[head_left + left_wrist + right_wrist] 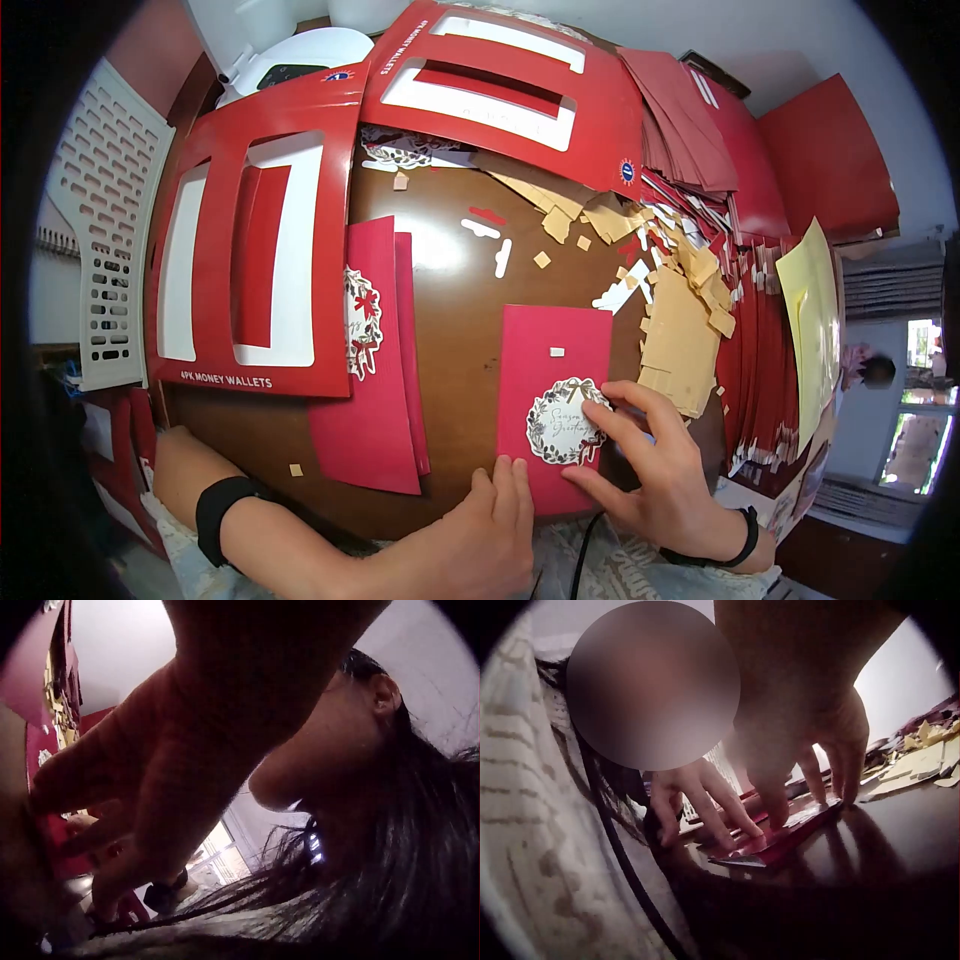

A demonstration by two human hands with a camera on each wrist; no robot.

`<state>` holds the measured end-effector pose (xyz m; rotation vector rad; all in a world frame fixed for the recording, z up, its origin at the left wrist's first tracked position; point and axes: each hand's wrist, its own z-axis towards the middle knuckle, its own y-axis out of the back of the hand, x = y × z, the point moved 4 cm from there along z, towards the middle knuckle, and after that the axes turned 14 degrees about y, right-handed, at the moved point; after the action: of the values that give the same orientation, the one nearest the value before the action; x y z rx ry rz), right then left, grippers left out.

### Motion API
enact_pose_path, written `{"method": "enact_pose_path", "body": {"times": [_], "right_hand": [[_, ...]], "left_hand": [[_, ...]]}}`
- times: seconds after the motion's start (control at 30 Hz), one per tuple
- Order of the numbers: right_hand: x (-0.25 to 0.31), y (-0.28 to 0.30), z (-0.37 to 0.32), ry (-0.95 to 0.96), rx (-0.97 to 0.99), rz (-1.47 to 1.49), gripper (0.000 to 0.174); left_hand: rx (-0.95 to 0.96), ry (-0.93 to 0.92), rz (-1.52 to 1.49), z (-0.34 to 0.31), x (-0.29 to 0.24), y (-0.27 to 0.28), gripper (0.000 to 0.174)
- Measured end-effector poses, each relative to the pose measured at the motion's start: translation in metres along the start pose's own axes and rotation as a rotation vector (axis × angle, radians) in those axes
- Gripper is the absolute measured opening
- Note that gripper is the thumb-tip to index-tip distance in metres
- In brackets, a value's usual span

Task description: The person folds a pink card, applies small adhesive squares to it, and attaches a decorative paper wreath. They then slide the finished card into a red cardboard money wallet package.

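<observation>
A dark pink envelope-like wallet (530, 330) lies on the brown table before the person, with a round wreath tag (566, 422) reading "Season's Greetings" on its lower part. A small white square (557, 352) sits above the tag. The right hand (660, 480) touches the tag's right and lower edges with spread fingertips. Fingertips of the left hand (478, 535) rest on the wallet's lower left edge, the fingers nearly straight. In the right wrist view both the left hand (697, 801) and the right hand (810, 750) reach down to the wallet (769, 847).
Red window-cut sleeves (345, 240) stand or lie at left and top. Pink wallets (375, 440) lie left of centre. Tan paper pieces (680, 340), white scraps and stacked red wallets (765, 360) fill the right. A white perforated basket (105, 220) is far left.
</observation>
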<state>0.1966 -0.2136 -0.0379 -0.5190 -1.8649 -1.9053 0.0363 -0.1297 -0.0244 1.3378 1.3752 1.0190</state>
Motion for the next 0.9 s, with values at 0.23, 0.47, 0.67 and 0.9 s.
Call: {"method": "enact_pose_path", "body": {"times": [0.23, 0.47, 0.67, 0.9], "right_hand": [[0.001, -0.002, 0.001, -0.005, 0.002, -0.015, 0.056], [0.002, 0.002, 0.004, 0.007, -0.044, -0.034, 0.061], [0.002, 0.005, 0.017, 0.081, -0.120, -0.051, 0.062], [-0.005, 0.002, 0.026, 0.114, -0.116, -0.028, 0.060]], "left_hand": [[-0.280, -0.036, 0.016, 0.004, -0.003, -0.016, 0.039], [0.044, -0.035, 0.048, 0.001, 0.002, 0.005, 0.039], [-0.229, -0.098, 0.003, 0.005, -0.006, -0.015, 0.039], [0.036, -0.040, -0.025, 0.004, 0.002, 0.003, 0.039]]}}
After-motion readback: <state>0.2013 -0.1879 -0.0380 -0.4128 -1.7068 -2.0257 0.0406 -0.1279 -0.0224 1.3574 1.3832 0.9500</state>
